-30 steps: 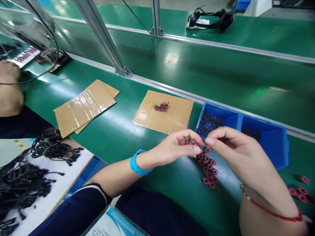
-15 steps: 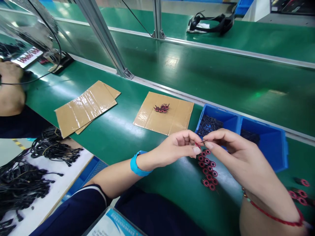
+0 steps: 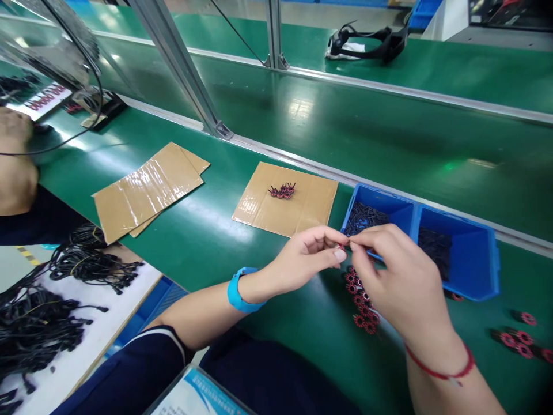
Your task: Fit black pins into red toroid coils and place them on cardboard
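My left hand (image 3: 302, 256) is closed in a pinch on a small red-wound ring coil (image 3: 340, 248), mostly covered by the fingers. My right hand (image 3: 397, 279) meets it at the fingertips, thumb and forefinger pressed together beside the coil; whatever they grip is too small to make out. Below the hands, a cluster of red-and-black ring coils (image 3: 363, 311) lies on the green table, partly behind my right hand. Just beyond stands a blue bin (image 3: 470, 271) with two compartments, short black tubes (image 3: 365, 218) in the left one and dark pieces (image 3: 434, 251) in the right.
Several coils with upright black leads (image 3: 283, 191) rest on a cardboard sheet (image 3: 250, 210). More cardboard (image 3: 147, 190) lies to the left. Further coils (image 3: 522, 337) sit at far right. Black cable bundles (image 3: 38, 323) fill a lower surface. Another person's arm (image 3: 15, 167) shows at left.
My right hand has turned more upright and shifted left, its fingertips now up against those of my left hand. The thin dark piece seen between them before is now hidden.
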`<move>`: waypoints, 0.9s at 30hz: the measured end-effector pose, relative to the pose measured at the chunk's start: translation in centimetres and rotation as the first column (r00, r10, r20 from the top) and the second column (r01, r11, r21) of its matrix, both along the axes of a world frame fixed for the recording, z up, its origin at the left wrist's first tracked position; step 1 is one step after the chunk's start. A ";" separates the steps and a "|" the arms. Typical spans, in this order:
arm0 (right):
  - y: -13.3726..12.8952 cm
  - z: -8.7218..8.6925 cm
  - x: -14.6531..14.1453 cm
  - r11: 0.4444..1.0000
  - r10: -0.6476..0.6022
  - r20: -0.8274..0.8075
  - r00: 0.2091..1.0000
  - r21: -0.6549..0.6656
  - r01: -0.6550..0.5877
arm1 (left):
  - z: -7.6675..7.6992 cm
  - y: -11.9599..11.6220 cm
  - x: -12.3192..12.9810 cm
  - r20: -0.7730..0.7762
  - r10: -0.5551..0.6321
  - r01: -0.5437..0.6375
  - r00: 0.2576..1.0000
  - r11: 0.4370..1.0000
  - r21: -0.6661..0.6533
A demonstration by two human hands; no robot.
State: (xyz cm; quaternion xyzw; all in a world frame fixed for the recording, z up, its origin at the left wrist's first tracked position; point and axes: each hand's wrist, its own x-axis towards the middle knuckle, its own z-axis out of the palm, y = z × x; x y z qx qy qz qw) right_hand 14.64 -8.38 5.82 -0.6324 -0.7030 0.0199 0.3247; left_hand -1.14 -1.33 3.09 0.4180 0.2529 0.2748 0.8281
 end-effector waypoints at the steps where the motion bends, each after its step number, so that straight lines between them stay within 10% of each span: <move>1: 0.1 -0.2 -0.2 0.999 -0.011 0.121 0.993 0.047 0.006 | -0.1 0.0 0.0 -0.007 0.016 -0.016 1.000 1.000 0.001; 9: 0.4 -0.8 0.7 0.979 0.062 0.402 0.914 0.152 -0.133 | -0.6 0.4 0.1 0.053 0.085 -0.077 0.995 0.987 -0.138; 14: 0.5 -0.6 1.3 0.996 0.090 -0.165 0.982 0.038 -0.085 | -0.4 0.5 0.0 0.104 0.072 -0.055 0.992 0.986 -0.157; 18: 0.6 -0.8 1.3 0.955 -0.170 -0.680 0.713 -0.293 -0.052 | -0.5 0.4 -0.1 0.105 0.024 -0.015 0.994 0.996 -0.083; 22: 0.7 -0.9 1.2 0.902 -0.228 -0.829 0.511 -0.377 -0.208 | -0.8 0.4 -0.1 0.131 0.003 0.005 0.991 0.998 -0.066; 27: 0.8 -0.4 0.7 0.892 -0.225 -0.866 0.446 -0.367 -0.263 | -0.9 0.3 0.0 0.146 -0.001 0.009 0.989 0.998 -0.058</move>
